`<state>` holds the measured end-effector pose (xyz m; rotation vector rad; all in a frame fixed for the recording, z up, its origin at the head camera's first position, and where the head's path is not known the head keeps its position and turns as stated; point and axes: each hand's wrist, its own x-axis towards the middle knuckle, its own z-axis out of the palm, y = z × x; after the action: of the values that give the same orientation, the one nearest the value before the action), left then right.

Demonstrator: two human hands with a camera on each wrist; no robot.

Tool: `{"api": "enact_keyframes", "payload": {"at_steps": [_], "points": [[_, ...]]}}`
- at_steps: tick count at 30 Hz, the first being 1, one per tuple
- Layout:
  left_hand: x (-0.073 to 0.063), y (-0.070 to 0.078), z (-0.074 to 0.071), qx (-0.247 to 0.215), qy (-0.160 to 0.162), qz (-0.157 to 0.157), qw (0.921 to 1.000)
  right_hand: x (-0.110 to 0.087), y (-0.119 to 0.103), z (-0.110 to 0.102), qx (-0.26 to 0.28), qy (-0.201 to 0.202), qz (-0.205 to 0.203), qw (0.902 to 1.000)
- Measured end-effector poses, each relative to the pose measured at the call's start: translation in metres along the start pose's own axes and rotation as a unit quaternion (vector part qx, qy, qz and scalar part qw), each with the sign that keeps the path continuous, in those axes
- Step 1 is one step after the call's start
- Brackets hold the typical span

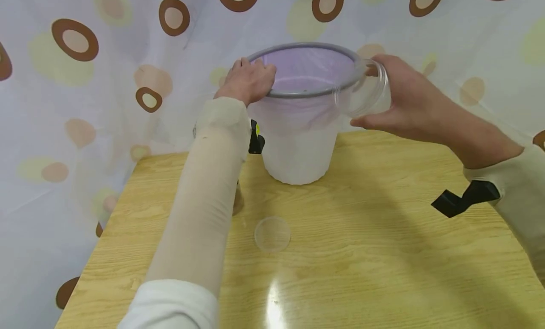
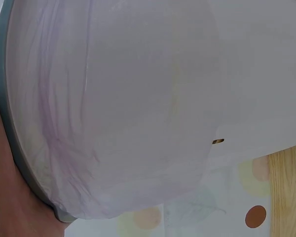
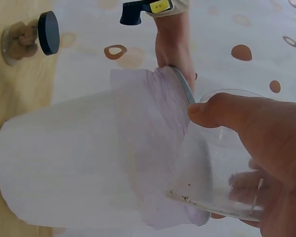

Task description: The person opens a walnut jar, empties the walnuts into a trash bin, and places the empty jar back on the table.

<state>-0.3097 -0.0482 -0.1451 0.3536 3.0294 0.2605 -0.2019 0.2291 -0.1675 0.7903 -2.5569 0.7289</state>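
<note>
A white trash can [image 1: 298, 151] with a grey rim ring [image 1: 304, 45] and a thin purple bag [image 1: 315, 66] lining it stands at the back of the table. My left hand [image 1: 251, 80] grips the rim on its left side, fingers bent over the edge. At the right side, my right hand [image 1: 408, 102] holds a clear jar [image 1: 362, 99] tilted sideways at the rim. In the right wrist view, small brown crumbs [image 3: 185, 197] lie inside the jar near one end, and the thumb and fingers wrap its wall. The trash can's inner bottom is hidden.
A clear round disc, like a lid [image 1: 272, 234], lies flat on the wooden table [image 1: 362, 253]. A jar with a black lid [image 3: 48, 33] and brown lumps inside stands left of the trash can, mostly behind my left forearm in the head view. A patterned curtain [image 1: 106, 106] hangs behind.
</note>
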Motion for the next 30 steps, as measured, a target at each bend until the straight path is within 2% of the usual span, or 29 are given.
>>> {"api": "enact_keyframes", "payload": {"at_steps": [3, 7, 11, 14, 17, 23, 27, 30], "points": [[-0.001, 0.003, -0.001, -0.012, -0.008, -0.009, 0.9999, -0.014, 0.002, 0.010, 0.019, -0.003, 0.018, 0.9997], [-0.003, 0.006, -0.001, -0.016, -0.017, -0.024, 0.9994, -0.030, 0.008, 0.029, 0.048, -0.027, 0.039, 0.9977], [-0.005, 0.008, -0.004, -0.005, -0.024, -0.031, 0.9992, -0.043, 0.015, 0.048, 0.077, -0.055, 0.083, 0.9921], [-0.006, 0.008, -0.007, 0.005, -0.025, -0.021, 0.9994, -0.054, 0.023, 0.068, 0.104, -0.067, 0.109, 0.9863], [-0.009, 0.006, -0.008, 0.012, -0.030, -0.014, 0.9994, -0.066, 0.031, 0.097, 0.135, -0.079, 0.123, 0.9800], [-0.012, 0.005, -0.007, 0.023, -0.050, -0.012, 0.9984, -0.090, 0.044, 0.153, 0.192, -0.111, 0.169, 0.9603], [-0.013, 0.005, -0.007, 0.031, -0.061, -0.013, 0.9976, -0.099, 0.049, 0.176, 0.209, -0.120, 0.192, 0.9514], [-0.014, 0.007, -0.008, 0.033, -0.080, -0.024, 0.9960, -0.103, 0.051, 0.186, 0.216, -0.123, 0.196, 0.9487]]}}
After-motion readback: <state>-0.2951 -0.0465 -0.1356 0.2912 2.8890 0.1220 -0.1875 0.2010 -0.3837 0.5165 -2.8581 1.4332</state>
